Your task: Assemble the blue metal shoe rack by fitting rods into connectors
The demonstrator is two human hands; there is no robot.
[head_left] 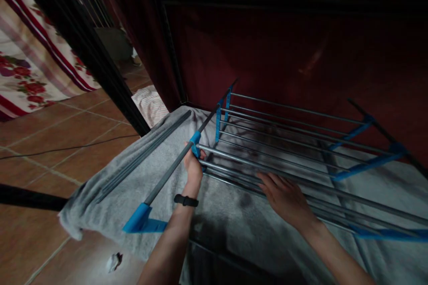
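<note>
A rack of grey metal rods [267,129] with blue plastic connectors lies on its side on a grey cloth. My left hand [193,164], with a black band on the wrist, is closed around a blue connector [195,137] where the rods meet a grey side pole [167,176]. Its fingertips are partly hidden behind the connector. Over the front rods rests my right hand [284,196], its fingers stretched out and wrapped around nothing. A blue foot piece [142,219] caps the near end of the side pole.
Several loose grey rods [143,158] lie on the cloth [127,227] to the left. A dark red panel [267,49] rises behind the rack. A black post [83,40] stands at the left. Crumpled white scrap [114,262] and a black cable [67,148] are on the tiled floor.
</note>
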